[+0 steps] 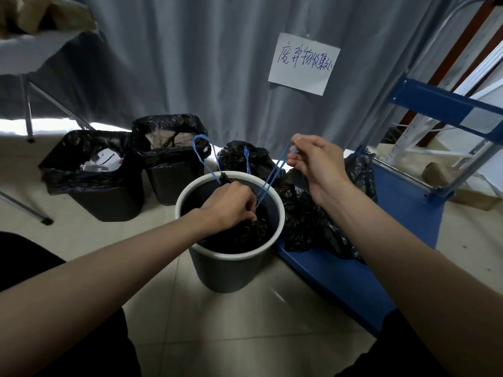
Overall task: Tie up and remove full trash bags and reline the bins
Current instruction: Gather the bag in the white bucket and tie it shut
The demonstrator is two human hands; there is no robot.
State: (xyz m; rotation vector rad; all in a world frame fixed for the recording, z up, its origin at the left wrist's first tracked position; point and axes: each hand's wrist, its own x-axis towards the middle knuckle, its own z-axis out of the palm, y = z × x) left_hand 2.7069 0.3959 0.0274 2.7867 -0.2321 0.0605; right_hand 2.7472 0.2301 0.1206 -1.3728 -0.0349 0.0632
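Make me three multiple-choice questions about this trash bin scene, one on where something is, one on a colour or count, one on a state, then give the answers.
1. Where is the left hand?
A. on the paper sign
B. inside the round bin, on the black bag
C. on the blue shelf

2. What colour is the drawstring?
A. red
B. white
C. blue

3. What is the right hand doing?
A. pinching the drawstring, pulled up taut
B. resting flat on the floor
C. holding a box

Answers: B, its fingers grip the bag's gathered top within the white rim; C, the cord running between the hands is blue; A, the string runs straight from the bag to its fingers.
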